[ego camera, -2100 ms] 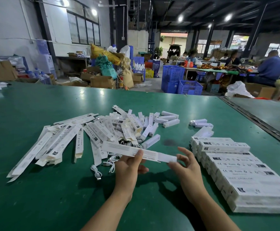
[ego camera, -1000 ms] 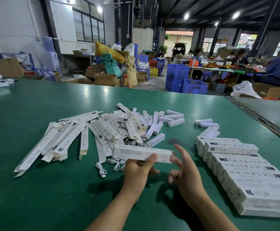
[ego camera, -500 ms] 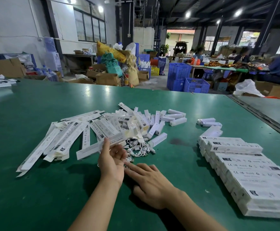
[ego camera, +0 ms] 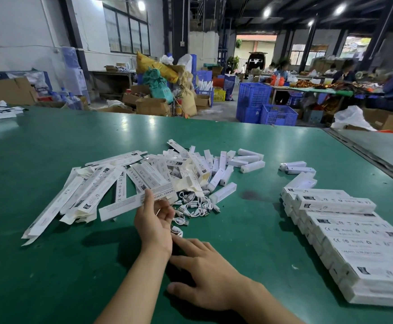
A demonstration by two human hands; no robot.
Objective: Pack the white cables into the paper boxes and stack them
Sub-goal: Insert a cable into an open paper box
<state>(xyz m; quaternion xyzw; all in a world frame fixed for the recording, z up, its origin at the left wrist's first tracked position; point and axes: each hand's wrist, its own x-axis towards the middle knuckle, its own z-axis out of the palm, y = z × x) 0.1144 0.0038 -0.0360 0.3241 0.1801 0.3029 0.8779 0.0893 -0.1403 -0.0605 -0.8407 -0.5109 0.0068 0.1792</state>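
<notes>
My left hand holds a long white paper box slanting up to the right, just in front of a heap of flat unfolded boxes. My right hand lies flat on the green table, fingers straight and stretched toward a small white cable behind my left wrist. More loose white cables lie tangled to the right of the held box. Packed boxes stand in a stacked row at the right.
Short white inner sleeves lie scattered beyond the cables, with two more nearer the stack. A metal seam marks the table's right edge. Crates, cartons and seated people fill the hall behind.
Both hands held the box level in front of me; the right hand then let go and came down flat on the table. The left hand swung the box to the left.
</notes>
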